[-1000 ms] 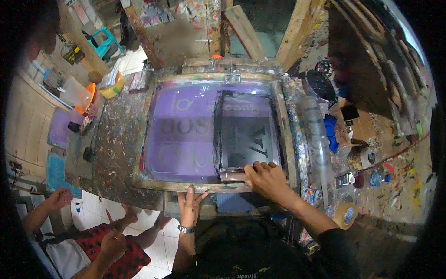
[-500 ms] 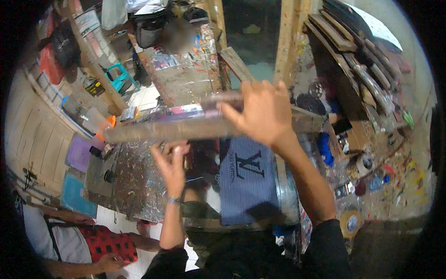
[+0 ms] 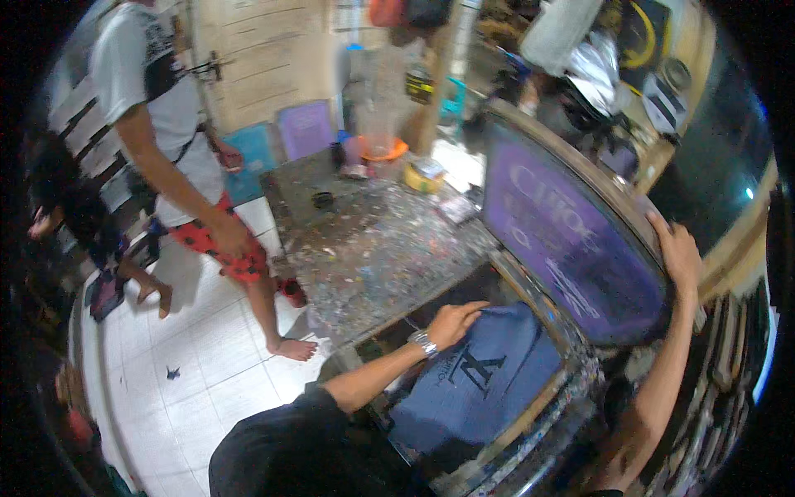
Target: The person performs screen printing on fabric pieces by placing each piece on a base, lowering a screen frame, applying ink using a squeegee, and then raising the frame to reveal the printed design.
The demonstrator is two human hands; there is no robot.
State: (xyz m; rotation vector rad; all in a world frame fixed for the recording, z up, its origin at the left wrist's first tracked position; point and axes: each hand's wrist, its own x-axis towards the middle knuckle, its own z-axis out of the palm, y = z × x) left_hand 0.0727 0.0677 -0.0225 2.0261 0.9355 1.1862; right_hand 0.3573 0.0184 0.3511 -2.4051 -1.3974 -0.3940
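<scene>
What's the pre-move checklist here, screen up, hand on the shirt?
1. Screen frame lifted off the print bed: ok, tilted up on its far side.
2. Right hand gripping the frame's top edge: ok, fingers wrap the rim.
3. Left hand on the blue shirt: ok, it rests at the shirt's upper edge; whether it pinches the cloth, cannot tell.
4. Print on the shirt complete: cannot tell, the dark mark shows but the wrist covers part of it.
5. Shirt flat on the bed: ok, no big folds visible.
6. Paint-spattered table beside it free for laying down: not ok, tape roll and cups at the far end.
</scene>
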